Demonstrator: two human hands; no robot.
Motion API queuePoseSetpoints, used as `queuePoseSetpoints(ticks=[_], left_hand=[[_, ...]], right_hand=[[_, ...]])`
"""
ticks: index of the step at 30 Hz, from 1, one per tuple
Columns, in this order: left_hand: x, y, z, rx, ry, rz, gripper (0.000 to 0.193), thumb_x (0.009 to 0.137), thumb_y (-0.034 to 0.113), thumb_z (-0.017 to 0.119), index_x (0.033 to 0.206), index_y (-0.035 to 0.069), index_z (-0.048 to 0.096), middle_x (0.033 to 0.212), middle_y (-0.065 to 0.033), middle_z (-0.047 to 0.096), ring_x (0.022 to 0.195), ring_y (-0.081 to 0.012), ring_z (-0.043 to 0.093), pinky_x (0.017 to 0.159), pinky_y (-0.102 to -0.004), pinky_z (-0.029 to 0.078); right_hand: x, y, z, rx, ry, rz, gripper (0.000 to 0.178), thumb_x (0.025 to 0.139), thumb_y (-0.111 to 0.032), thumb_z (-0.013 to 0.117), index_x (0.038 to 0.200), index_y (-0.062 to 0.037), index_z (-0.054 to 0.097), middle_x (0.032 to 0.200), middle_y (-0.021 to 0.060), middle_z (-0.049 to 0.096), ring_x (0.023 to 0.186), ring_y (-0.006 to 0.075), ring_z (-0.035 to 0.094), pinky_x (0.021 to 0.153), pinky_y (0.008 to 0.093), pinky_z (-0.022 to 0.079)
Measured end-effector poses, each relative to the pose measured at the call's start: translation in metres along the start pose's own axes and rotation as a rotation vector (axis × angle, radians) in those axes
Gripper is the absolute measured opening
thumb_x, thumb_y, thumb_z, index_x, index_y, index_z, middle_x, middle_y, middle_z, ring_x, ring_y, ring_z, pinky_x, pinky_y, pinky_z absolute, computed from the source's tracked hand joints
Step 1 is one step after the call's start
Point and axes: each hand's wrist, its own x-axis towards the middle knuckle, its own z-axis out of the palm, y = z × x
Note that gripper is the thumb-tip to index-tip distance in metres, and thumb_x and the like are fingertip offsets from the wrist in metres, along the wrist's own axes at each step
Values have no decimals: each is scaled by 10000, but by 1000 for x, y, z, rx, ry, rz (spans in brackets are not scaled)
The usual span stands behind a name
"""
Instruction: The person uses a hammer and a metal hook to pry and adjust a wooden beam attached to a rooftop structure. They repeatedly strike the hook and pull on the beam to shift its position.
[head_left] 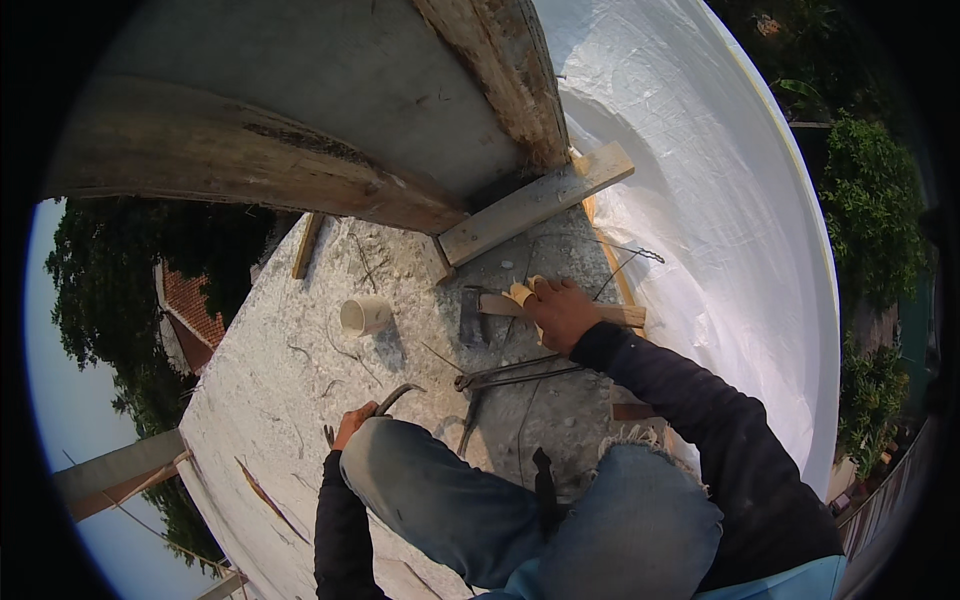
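My right hand [562, 313] is closed around the wooden handle of a hammer [472, 318]. Its dark, blocky head rests on or just above the rough concrete, left of the fingers. Something yellowish [520, 293] covers or sits at the fingertips. Beside my left knee, my left hand [352, 426] grips a curved metal bar [400, 393]; one bent end sticks out past the knee, and the knee hides part of it. Between the hands lies a dark long-handled metal tool, apparently pincers [500, 377]. A pale plastic cup [366, 315] stands beyond my left hand.
A wooden board [540, 203] crosses the foot of a formwork panel [400, 70] framed by heavy timbers [250, 155]. White sheeting [710, 220] hangs along the right. Bent wires and wood scraps lie on the concrete slab [260, 400], whose left edge drops off toward trees and a roof.
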Motion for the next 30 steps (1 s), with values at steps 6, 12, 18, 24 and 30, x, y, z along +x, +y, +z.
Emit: queuePoseSetpoints(ticks=[6,12,18,24,30], left_hand=[[-41,-69,75,-263,313,-30,224,957,270,678,1062,72,662,921,-31,644,848,-156,611,767,-316,486],[-45,-34,70,370,406,-36,290,868,313,692,1073,110,664,1086,-155,662,1097,-355,619,849,-476,512],[-32,5,46,93,578,2,316,908,286,715,1142,77,675,1112,-145,691,1043,-324,661,859,-437,536],[-7,53,-40,-126,805,91,233,994,203,653,1126,14,687,1034,-144,733,912,-230,719,762,-374,575],[6,135,-139,-278,967,312,277,1037,225,615,1207,11,658,1120,-115,691,1049,-189,655,947,-350,534]], right_hand=[[16,-39,15,-83,206,-52,328,764,-117,730,1081,-54,676,1095,167,617,1085,321,574,947,461,437],[-22,-75,14,77,-167,-109,306,776,-109,730,1073,-45,693,1072,163,627,1087,325,567,1001,468,417],[-54,-60,23,-21,-18,-171,323,816,-126,706,1121,-31,657,1012,138,629,1035,314,562,939,469,429],[-68,-42,20,-38,-52,-184,276,823,-142,705,1082,-57,658,1033,124,634,1039,270,565,910,429,431],[-74,-44,25,67,-66,-230,223,853,-163,665,1044,-49,680,1040,125,640,1058,269,567,911,426,434]])
